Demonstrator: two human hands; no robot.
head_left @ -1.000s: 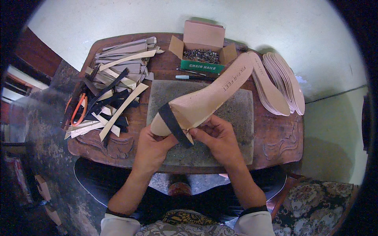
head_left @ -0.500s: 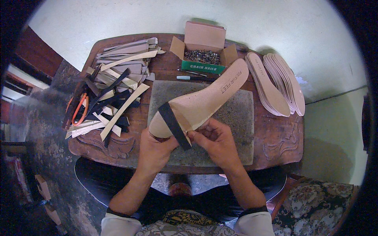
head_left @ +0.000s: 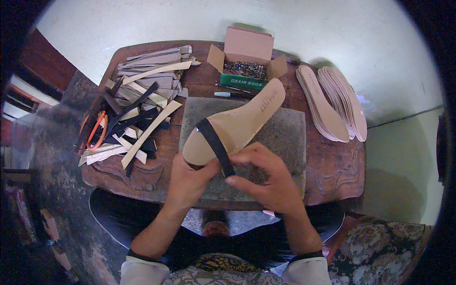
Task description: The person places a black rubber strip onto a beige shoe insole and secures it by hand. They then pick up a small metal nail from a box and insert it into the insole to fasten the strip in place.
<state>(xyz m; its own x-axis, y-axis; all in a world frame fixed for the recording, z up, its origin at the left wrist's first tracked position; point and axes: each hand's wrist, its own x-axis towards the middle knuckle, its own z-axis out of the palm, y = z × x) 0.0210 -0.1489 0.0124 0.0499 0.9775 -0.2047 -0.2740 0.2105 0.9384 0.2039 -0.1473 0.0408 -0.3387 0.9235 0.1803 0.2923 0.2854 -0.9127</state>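
A tan sandal insole is held tilted above the table, its wide toe end toward me at the left and its narrow heel pointing up to the right. Across the toe part runs a black strap. My left hand is closed around the near edge of the toe end; some of its fingers are hidden beneath. With thumb and forefinger, my right hand takes the strap's near end, which hangs past the insole's edge. What lies under the insole is hidden.
On the carved wooden table lies a dark grey slab under my hands. Strips and orange-handled scissors lie left. Beyond stand an open nail box and a pen; stacked insoles are right.
My right thumb has moved down to the strap's near end and the fingers have spread along it. The insole has tilted, its heel end shifting slightly left and nearer.
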